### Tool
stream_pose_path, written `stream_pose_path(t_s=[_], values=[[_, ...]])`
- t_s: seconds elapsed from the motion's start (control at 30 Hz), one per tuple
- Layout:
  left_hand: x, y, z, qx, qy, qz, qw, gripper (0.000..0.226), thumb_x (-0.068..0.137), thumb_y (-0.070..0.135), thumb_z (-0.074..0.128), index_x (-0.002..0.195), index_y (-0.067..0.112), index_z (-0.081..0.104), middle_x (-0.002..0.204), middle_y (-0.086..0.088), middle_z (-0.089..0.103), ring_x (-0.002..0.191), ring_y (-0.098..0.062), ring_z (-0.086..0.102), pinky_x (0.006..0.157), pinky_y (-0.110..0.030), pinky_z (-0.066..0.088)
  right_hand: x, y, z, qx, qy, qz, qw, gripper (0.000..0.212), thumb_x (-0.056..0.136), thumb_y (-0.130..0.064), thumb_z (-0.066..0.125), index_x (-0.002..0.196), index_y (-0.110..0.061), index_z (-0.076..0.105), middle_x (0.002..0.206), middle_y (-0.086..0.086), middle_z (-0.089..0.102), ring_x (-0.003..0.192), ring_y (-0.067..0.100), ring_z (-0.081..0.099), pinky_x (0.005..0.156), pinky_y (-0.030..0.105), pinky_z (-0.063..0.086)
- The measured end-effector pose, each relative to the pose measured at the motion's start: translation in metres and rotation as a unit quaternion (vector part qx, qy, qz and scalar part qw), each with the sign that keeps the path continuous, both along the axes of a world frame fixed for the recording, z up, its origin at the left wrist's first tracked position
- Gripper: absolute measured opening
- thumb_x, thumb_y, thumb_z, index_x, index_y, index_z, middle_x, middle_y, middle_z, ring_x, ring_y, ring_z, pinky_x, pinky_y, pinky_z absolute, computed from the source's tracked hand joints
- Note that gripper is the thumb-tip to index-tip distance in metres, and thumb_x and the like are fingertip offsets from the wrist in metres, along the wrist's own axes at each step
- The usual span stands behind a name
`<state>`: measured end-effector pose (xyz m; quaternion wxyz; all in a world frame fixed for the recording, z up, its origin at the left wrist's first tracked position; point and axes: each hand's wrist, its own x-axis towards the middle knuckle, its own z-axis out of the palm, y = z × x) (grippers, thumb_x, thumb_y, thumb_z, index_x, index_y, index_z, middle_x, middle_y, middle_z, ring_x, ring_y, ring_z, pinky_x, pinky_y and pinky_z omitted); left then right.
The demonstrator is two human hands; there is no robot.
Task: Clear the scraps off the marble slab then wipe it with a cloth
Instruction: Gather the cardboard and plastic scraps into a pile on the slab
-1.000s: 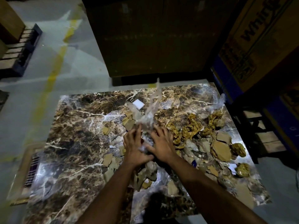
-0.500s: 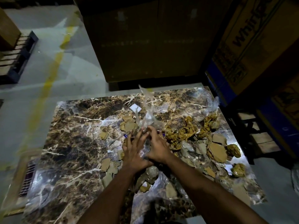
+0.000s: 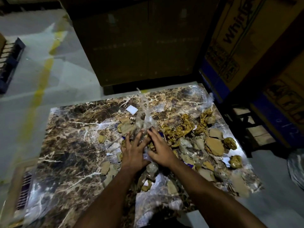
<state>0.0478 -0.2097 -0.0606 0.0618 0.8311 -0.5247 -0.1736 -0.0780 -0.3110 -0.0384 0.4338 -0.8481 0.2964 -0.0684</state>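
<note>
The marble slab [image 3: 69, 145] lay on the floor [image 3: 41, 76]. Scraps [image 3: 213, 145] crowded its right half and middle. Both hands met at the middle, the left hand [image 3: 133, 153] beside the right hand [image 3: 160, 150], with a plastic wrap [image 3: 144, 116] rising behind them. Cartons [image 3: 139, 38] stood behind the slab and to its right.
</note>
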Motion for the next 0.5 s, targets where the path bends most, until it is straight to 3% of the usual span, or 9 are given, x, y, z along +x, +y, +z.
stream_pose_path(t_s=[0.13,0.27,0.4,0.5], values=[[0.000,0.002,-0.005,-0.015,0.002,0.002,1.000,0.093,0.074,0.080,0.058,0.152,0.052,0.016,0.168,0.013,-0.007,0.153,-0.040,-0.010,0.107,-0.082,0.020,-0.024,0.003,0.002,-0.074,-0.043,0.004,0.996,0.072,0.090,-0.018,0.060,0.157,-0.018,0.035,0.169,0.001,0.020,0.154,0.015,0.021,0.123,0.038,0.027],[0.001,0.003,-0.009,-0.035,-0.017,-0.005,0.999,0.094,0.069,0.100,0.034,0.151,0.057,0.016,0.169,0.014,-0.006,0.153,-0.038,-0.011,0.109,-0.080,0.015,-0.056,0.005,0.001,-0.167,-0.134,-0.111,0.970,0.051,0.087,-0.018,0.059,0.138,-0.017,0.058,0.152,0.004,0.046,0.140,0.021,0.043,0.110,0.049,0.044],[0.002,0.003,-0.013,-0.044,-0.027,-0.010,0.999,0.095,0.069,0.102,0.029,0.151,0.054,0.026,0.168,0.013,0.000,0.153,-0.039,-0.007,0.107,-0.081,0.021,-0.122,-0.004,-0.009,-0.239,-0.087,-0.266,0.930,0.042,0.088,-0.030,0.058,0.130,-0.031,0.057,0.146,-0.002,0.049,0.134,0.023,0.046,0.103,0.056,0.043],[0.002,0.003,-0.016,-0.060,-0.027,-0.012,0.998,0.094,0.069,0.102,0.026,0.150,0.053,0.028,0.169,0.010,0.005,0.153,-0.041,-0.002,0.107,-0.080,0.023,-0.182,0.000,-0.020,-0.274,-0.053,-0.355,0.892,0.042,0.087,-0.036,0.057,0.127,-0.025,0.064,0.145,0.001,0.052,0.133,0.029,0.047,0.106,0.059,0.037]])
